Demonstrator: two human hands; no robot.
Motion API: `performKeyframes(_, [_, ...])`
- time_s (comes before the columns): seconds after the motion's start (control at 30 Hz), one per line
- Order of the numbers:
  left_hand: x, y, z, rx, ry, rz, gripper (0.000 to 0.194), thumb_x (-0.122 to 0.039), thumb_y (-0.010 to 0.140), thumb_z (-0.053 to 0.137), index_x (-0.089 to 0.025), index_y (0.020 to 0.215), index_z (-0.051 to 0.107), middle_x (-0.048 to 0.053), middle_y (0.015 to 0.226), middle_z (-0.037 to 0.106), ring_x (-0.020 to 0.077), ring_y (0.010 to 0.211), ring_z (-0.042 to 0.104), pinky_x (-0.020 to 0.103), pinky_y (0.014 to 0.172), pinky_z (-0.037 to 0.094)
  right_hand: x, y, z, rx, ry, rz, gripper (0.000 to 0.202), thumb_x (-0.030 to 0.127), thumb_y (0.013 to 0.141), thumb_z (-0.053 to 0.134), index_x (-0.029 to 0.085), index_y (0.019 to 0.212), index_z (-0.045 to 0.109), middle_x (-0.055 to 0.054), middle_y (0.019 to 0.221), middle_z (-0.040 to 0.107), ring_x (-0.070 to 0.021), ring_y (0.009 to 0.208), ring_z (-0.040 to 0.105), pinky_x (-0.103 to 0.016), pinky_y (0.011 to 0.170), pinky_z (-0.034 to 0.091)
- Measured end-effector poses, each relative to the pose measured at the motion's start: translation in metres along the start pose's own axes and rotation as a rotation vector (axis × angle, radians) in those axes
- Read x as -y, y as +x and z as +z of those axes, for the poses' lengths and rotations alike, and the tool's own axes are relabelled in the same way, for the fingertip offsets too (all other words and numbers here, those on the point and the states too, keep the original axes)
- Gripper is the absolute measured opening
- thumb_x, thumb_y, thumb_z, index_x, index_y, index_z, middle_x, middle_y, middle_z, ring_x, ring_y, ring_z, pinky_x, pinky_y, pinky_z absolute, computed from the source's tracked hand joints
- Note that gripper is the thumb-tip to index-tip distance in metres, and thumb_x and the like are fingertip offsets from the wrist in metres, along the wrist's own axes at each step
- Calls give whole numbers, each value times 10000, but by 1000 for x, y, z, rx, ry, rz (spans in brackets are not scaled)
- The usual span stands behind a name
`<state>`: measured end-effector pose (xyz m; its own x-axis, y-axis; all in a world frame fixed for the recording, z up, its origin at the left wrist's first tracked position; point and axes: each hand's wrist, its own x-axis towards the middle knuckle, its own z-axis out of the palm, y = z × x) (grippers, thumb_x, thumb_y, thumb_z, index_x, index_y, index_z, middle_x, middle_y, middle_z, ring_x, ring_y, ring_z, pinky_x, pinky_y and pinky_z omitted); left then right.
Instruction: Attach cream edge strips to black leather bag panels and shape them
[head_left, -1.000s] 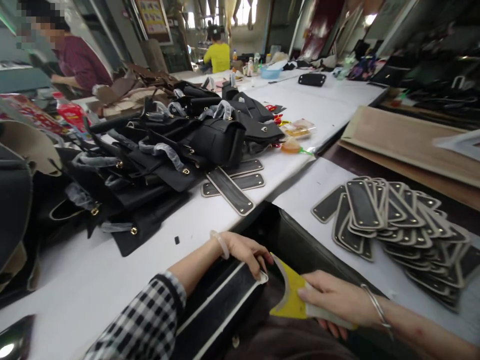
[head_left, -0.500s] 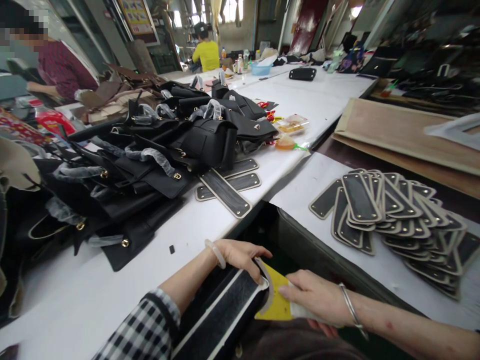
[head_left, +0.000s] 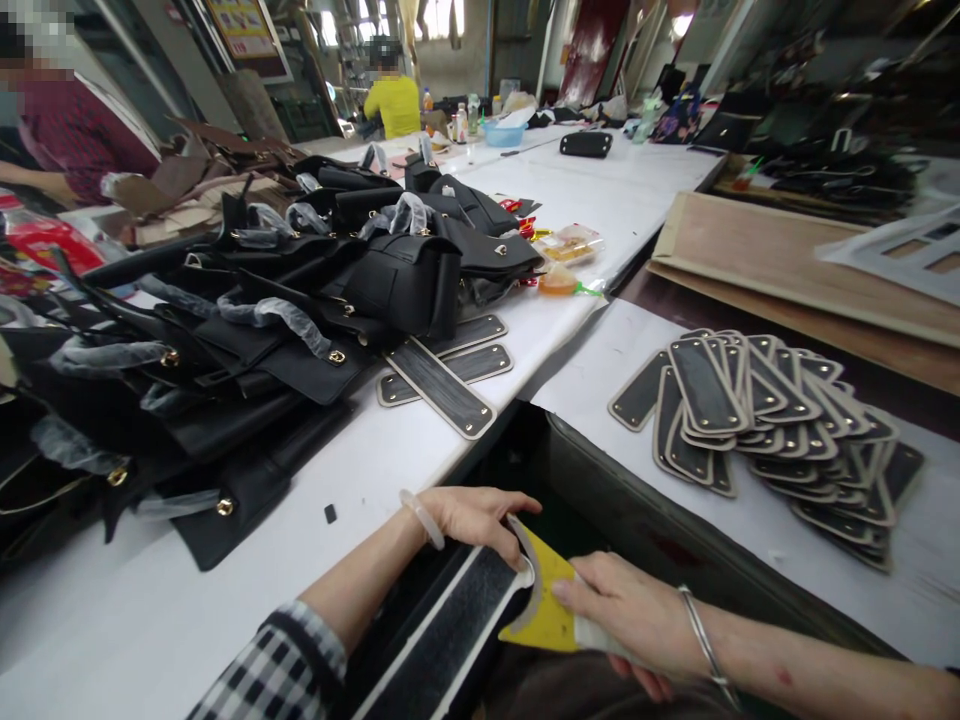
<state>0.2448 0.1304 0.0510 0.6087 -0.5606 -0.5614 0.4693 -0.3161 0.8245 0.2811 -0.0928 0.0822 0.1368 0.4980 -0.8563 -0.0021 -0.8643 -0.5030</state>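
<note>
Black strip low centre, rounded end pinched under left hand fingers; yellow scraper gripped flat by right hand, touching strip end.

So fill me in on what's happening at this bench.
A person sits at a white table. The left hand grips the end of a long black panel with a pale edge, while the right hand presses a yellow scraper against that end. Similar panels lie heaped to the right, black bags to the left.
</note>
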Motion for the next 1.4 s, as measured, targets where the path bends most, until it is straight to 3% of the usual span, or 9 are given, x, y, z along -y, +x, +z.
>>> performKeyframes(0.2, [-2,-2,0,8,-68,-13,1116,-370,520,802,-142,1477,274,77,1014,639,227,879,594,284,705,475,-3,2,7,-4,31,6,280,426,976,320,181,919,445,43,465,526,-91,257,443,-137,240,335])
performKeyframes(0.63, [8,3,0,29,-143,48,1064,-214,559,744,-145,1489,230,10,849,618,168,737,573,274,646,466,0,4,13,-1,63,11,274,353,980,287,173,891,473,43,443,505,-89,261,433,-132,247,326])
performKeyframes(1.0, [15,6,1,9,-191,89,1104,-214,516,782,-171,1483,251,-5,831,629,175,761,579,249,614,443,10,1,11,25,43,78,245,291,978,250,182,873,443,52,412,484,-96,264,431,-131,265,323])
performKeyframes(1.27, [17,10,4,7,-267,142,1058,-183,493,783,-216,1433,298,0,970,611,158,784,581,270,656,453,11,5,16,39,87,85,342,288,987,211,183,763,449,42,384,475,-90,242,421,-129,252,312])
performKeyframes(1.4, [16,5,3,44,-379,179,1024,-72,483,706,-227,1406,291,-15,923,649,157,765,592,268,638,447,12,12,28,53,159,29,302,311,988,219,166,910,472,51,394,490,-103,240,429,-140,257,334])
